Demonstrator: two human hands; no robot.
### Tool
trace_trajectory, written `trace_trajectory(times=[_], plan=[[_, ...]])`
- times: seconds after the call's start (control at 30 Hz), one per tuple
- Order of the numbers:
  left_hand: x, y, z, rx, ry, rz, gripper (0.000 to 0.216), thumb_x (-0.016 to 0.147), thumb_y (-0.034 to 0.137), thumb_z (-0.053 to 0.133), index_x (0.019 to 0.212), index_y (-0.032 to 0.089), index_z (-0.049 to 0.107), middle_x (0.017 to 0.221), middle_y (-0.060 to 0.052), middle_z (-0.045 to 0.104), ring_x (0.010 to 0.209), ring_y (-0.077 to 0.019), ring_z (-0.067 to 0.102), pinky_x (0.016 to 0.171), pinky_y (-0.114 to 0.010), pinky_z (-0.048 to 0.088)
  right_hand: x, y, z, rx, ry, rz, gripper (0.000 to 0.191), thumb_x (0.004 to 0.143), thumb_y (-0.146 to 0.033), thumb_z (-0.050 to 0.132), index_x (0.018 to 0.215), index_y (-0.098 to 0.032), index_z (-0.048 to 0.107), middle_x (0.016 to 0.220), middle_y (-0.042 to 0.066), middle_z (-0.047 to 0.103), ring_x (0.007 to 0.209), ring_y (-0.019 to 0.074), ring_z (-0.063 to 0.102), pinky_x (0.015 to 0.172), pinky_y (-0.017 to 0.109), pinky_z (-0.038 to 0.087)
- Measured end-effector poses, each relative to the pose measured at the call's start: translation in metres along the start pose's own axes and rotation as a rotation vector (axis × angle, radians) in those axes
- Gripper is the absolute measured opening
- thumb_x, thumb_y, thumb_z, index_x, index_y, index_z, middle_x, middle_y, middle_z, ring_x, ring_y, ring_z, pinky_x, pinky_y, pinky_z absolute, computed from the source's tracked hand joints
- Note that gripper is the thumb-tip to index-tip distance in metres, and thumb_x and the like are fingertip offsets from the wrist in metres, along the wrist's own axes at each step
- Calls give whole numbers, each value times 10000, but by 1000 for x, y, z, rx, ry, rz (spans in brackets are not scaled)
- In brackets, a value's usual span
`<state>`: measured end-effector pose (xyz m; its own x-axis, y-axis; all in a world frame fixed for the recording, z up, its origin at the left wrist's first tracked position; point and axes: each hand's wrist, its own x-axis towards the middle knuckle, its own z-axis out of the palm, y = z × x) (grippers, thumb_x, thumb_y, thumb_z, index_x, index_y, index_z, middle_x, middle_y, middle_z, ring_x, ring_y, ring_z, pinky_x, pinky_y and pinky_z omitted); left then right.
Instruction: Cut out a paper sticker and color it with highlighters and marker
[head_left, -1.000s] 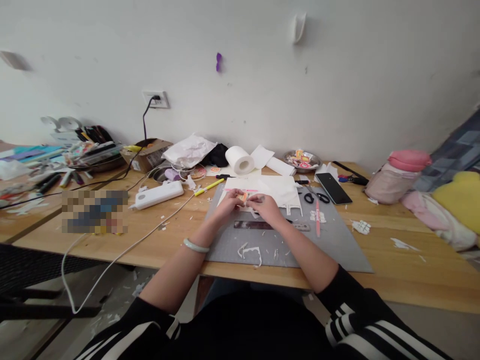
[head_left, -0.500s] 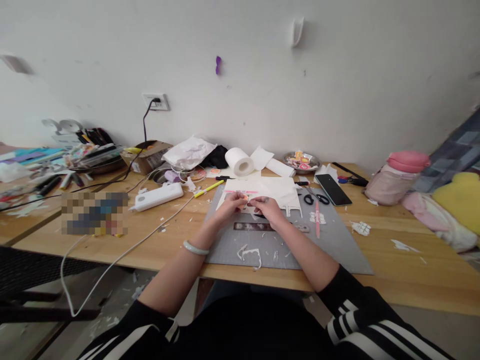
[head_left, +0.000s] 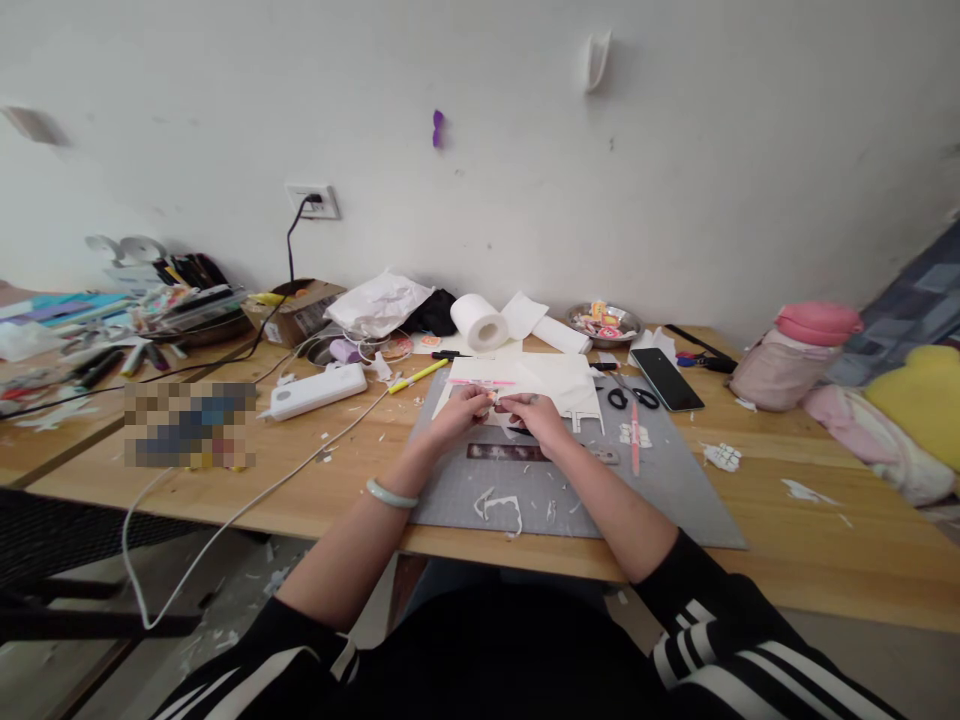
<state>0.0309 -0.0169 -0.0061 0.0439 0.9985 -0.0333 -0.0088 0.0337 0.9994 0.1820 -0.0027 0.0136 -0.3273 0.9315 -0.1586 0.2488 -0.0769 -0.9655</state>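
My left hand (head_left: pixel 461 413) is closed in a pinch on a small orange and white piece (head_left: pixel 493 397), too small to make out fully. Fingertips of my right hand (head_left: pixel 534 413) are pinched together at the same piece, touching or nearly touching it. Both hands hover over a grey cutting mat (head_left: pixel 442 500). Beneath them lies a metal ruler (head_left: pixel 502 453), partly hidden by my right wrist. Behind the hands are white paper sheets (head_left: pixel 559 373) and a pink pen (head_left: pixel 480 382). White paper scraps (head_left: pixel 517 510) lie on the mat's near part.
Right of my hands are black-handled scissors (head_left: pixel 618 399), another pink pen (head_left: pixel 635 440) and a phone (head_left: pixel 666 379). A metal dish (head_left: pixel 637 330) with colourful cutouts and a paper roll (head_left: pixel 478 322) stand behind. A white power strip (head_left: pixel 319 393) and yellow marker (head_left: pixel 418 377) lie left.
Both hands stay almost in place, with slight finger movement. Less of the orange on the small piece shows between the fingertips now.
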Motion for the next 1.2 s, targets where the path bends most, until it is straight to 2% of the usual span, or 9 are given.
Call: trace_trajectory(times=[0.73, 1.03, 1.2], plan=[[3, -7, -1, 96, -51, 16, 239, 898, 336, 521, 995, 126, 581, 908, -38, 612, 730, -126, 594, 646, -292, 519, 3, 3, 2, -26, -6, -37, 202, 899, -305, 546, 969, -123, 600, 907, 32, 630, 737, 126, 611, 651, 291, 527], [-5, 6, 3, 159, -34, 62, 208, 893, 313, 534, 957, 121, 580, 850, -20, 601, 683, -111, 577, 610, -269, 507, 1, 2, 0, -74, -8, -68, 209, 893, -314, 554, 958, -122, 609, 913, 32, 636, 763, 137, 617, 677, 306, 528], [-4, 5, 2, 196, -27, 48, 223, 896, 325, 527, 968, 121, 581, 865, -26, 606, 697, -117, 584, 626, -281, 512, -1, 0, 0, -91, -3, -91, 203, 892, -309, 556, 933, -119, 613, 892, 27, 639, 755, 135, 618, 674, 304, 527]])
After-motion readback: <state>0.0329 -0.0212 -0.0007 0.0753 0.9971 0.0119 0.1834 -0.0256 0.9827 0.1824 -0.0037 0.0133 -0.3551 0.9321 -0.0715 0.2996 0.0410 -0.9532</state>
